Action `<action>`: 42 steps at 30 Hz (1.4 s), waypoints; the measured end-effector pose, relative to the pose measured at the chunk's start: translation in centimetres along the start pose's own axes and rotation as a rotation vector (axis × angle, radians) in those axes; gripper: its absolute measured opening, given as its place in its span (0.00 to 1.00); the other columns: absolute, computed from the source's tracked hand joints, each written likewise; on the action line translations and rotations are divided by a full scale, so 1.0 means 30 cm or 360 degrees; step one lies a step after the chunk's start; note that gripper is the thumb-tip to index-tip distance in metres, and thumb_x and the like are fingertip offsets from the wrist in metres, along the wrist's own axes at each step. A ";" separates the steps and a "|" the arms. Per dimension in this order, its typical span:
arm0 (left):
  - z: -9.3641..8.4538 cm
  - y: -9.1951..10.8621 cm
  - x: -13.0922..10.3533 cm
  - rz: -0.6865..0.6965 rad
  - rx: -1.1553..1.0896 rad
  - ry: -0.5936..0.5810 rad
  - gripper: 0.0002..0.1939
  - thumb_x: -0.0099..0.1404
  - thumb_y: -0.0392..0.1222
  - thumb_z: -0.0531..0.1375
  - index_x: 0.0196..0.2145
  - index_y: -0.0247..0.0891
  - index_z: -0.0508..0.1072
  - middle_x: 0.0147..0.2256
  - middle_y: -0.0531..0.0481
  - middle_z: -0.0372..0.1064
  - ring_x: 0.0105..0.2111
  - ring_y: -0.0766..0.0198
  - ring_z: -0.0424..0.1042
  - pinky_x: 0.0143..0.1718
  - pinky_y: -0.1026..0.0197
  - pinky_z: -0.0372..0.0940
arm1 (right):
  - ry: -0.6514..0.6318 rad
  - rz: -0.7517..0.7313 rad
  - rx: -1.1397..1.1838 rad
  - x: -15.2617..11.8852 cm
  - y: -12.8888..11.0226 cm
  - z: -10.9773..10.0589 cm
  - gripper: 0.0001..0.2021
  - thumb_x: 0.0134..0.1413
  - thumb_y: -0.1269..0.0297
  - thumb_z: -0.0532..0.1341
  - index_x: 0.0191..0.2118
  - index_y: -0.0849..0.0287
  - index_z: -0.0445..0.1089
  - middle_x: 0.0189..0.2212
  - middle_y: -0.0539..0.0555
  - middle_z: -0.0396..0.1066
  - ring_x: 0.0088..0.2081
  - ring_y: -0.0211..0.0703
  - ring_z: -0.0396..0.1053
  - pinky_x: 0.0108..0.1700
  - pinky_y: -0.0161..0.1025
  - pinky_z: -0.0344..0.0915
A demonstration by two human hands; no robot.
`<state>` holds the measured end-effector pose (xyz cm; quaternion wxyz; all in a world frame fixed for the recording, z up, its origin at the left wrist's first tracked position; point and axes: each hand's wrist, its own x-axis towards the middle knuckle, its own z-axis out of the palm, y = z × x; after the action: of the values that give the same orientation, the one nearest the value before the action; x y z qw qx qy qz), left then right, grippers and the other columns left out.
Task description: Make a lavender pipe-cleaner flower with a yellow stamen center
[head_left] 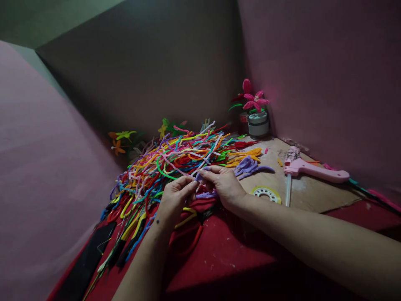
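Note:
A purple pipe cleaner [199, 177] is pinched between my two hands, in front of a large heap of coloured pipe cleaners [188, 154]. My left hand [178, 196] grips it from the left with thumb and forefinger. From the right, my right hand [224, 186] holds it with closed fingers, which hide part of it. More purple shows just below my fingers. Beyond my right hand lies a bundle of looped purple pipe cleaners [247, 167], with an orange bundle [244, 157] behind it.
A pink glue gun [316, 169] with a glue stick lies at the right on a board [313, 192], near a tape roll [274, 194]. Pliers [133, 232] and a black phone-like slab [90, 259] lie at left. Pink flowers [257, 100] stand in a pot [258, 125] at the back.

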<state>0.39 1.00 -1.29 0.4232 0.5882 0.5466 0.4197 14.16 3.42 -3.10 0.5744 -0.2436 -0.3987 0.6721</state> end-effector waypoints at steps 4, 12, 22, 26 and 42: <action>-0.003 -0.006 0.005 0.0055 -0.0011 0.0163 0.11 0.55 0.46 0.60 0.29 0.35 0.69 0.16 0.57 0.62 0.15 0.74 0.56 0.18 0.70 0.52 | 0.0086 0.0078 -0.0062 -0.002 0.014 0.001 0.09 0.43 0.61 0.60 0.26 0.63 0.65 0.15 0.44 0.60 0.16 0.29 0.55 0.19 0.29 0.52; 0.015 0.070 0.060 0.0040 0.0336 0.0235 0.14 0.47 0.47 0.64 0.29 0.33 0.74 0.21 0.54 0.66 0.20 0.70 0.62 0.21 0.68 0.57 | -0.0839 -0.0109 -0.0996 -0.093 0.072 0.024 0.14 0.45 0.64 0.55 0.14 0.62 0.57 0.12 0.44 0.51 0.16 0.28 0.49 0.19 0.29 0.47; 0.269 0.080 0.240 0.0150 0.0621 -0.0513 0.09 0.46 0.43 0.63 0.25 0.34 0.76 0.20 0.55 0.66 0.23 0.68 0.63 0.27 0.66 0.57 | -0.1552 -0.0460 -0.1678 -0.133 0.078 0.031 0.11 0.46 0.61 0.53 0.22 0.61 0.67 0.19 0.48 0.64 0.22 0.32 0.57 0.23 0.29 0.53; 0.333 0.065 0.268 0.0310 0.0899 -0.0612 0.11 0.46 0.45 0.63 0.27 0.36 0.77 0.22 0.54 0.67 0.25 0.65 0.64 0.28 0.65 0.57 | -0.1653 -0.0458 -0.1729 -0.126 0.077 0.030 0.11 0.46 0.61 0.55 0.22 0.61 0.68 0.19 0.49 0.67 0.23 0.34 0.60 0.25 0.31 0.54; 0.039 0.062 0.125 0.0230 0.0794 -0.0057 0.09 0.52 0.44 0.60 0.28 0.36 0.75 0.25 0.51 0.72 0.26 0.65 0.68 0.30 0.66 0.60 | -0.1467 -0.0608 -0.1950 -0.150 0.066 0.030 0.13 0.48 0.57 0.54 0.23 0.57 0.70 0.19 0.49 0.69 0.22 0.36 0.61 0.20 0.33 0.47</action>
<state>2.24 4.60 0.27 0.2435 0.7193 0.5822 0.2904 13.29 -1.20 -4.80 0.2203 -0.1409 -0.9307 0.2557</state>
